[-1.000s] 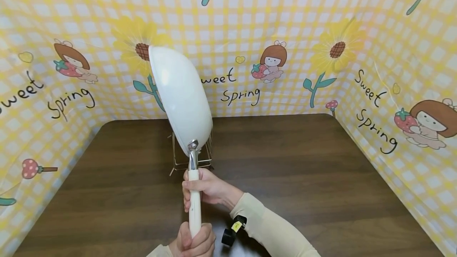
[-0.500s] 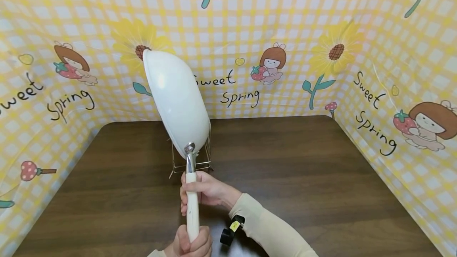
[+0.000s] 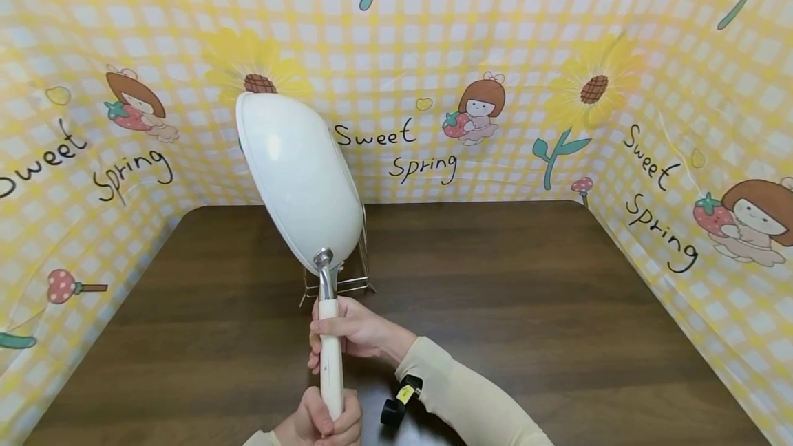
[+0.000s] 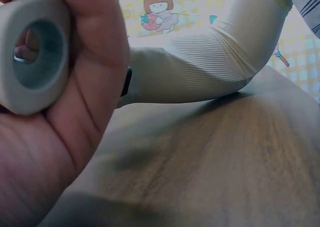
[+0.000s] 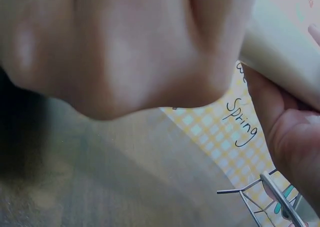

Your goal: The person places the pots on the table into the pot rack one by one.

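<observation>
A deep white frying pan [image 3: 303, 177] is held up on its side in the head view, its outer surface towards me and its top leaning left. My left hand [image 3: 328, 418] grips the lower end of its cream handle [image 3: 331, 363]. Higher up, just below the metal neck, my right hand [image 3: 359, 329] grips the same handle. The handle's hollow end [image 4: 62, 52] pokes out of the left fist in the left wrist view. Behind the pan stands a thin wire rack [image 3: 366, 246], partly hidden; whether the two touch I cannot tell.
Underneath is a dark wooden table [image 3: 526, 308]. A yellow checked cloth [image 3: 396, 33] with printed flowers and figures walls its back and sides. On the right wrist sits a small black device [image 3: 403, 401]. Part of the rack [image 5: 283, 202] shows in the right wrist view.
The pan's top has swung left and slightly down, so more of its outer bottom faces me. Both hands have shifted slightly left on the same grip. The view has shifted a little.
</observation>
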The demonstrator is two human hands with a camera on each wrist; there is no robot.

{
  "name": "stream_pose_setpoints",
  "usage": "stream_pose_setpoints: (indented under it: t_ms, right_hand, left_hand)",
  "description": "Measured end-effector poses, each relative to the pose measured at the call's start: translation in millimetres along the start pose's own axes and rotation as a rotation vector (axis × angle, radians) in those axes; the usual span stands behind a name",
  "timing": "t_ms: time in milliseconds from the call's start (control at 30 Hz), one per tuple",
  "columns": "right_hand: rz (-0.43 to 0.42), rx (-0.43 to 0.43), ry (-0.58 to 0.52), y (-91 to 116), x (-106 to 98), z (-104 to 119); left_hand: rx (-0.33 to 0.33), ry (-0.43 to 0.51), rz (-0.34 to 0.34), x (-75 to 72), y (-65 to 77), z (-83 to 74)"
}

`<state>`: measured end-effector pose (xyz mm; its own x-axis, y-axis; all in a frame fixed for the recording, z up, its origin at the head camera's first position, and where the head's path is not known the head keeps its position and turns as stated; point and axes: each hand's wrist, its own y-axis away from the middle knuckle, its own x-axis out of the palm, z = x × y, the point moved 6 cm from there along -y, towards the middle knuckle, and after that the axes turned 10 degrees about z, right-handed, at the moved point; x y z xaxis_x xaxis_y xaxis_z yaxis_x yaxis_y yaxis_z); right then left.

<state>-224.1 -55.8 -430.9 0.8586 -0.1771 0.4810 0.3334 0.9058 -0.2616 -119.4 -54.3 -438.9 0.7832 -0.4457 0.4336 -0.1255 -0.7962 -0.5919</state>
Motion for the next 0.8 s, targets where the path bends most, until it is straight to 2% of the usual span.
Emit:
stream_pose_setpoints:
  t_ms: [200, 400, 633, 800]
  right_hand:
    - [0.006, 0.027, 0.009, 1, -1, -1]
    - [0.011, 0.059, 0.028, -1, -3, -2]
    - [-0.002, 0.061, 0.034, 1, -11, -3]
    - [0.01, 0.074, 0.032, 2, -14, -5]
  left_hand:
    - [-0.022, 0.005, -0.069, -8.0, 11.7, 5.1]
    - [-0.048, -0.019, -0.184, -16.5, 25.5, 10.1]
    - [-0.073, 0.016, -0.344, -23.6, 41.0, 15.2]
    - [-0.101, -0.016, -0.427, -26.2, 51.4, 16.6]
